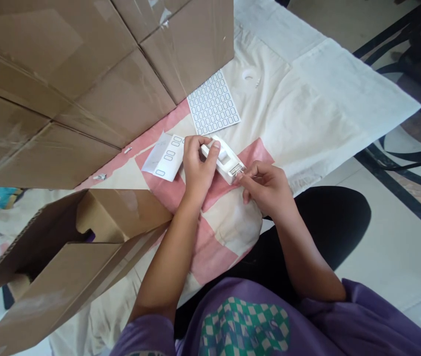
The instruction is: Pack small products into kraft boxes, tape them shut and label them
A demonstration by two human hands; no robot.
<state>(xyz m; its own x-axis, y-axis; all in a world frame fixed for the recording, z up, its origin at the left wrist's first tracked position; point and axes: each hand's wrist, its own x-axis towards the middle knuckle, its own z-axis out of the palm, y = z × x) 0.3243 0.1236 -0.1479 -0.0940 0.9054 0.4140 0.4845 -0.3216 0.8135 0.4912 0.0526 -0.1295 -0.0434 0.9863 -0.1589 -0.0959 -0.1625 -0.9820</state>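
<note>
My left hand (pixel 202 163) is wrapped round a small white plastic device (pixel 223 155) with a raised middle and a slot at its near end. At that end, the fingers of my right hand (pixel 264 188) pinch together over what look like thin, pale strands or wires (pixel 238 171); they are too small to name. To the left of my left hand lies a folded white label sheet (pixel 168 157) with a few outlined stickers. Beyond the device rests a fuller sheet of outlined labels (pixel 214 105).
Taped cardboard boxes (pixel 114 94) are stacked at the upper left. An open cardboard box (pixel 95 247) stands at the lower left beside my left arm. A pink and cream cloth (pixel 218 237) covers the surface. A small white ring (pixel 247 74) lies farther back.
</note>
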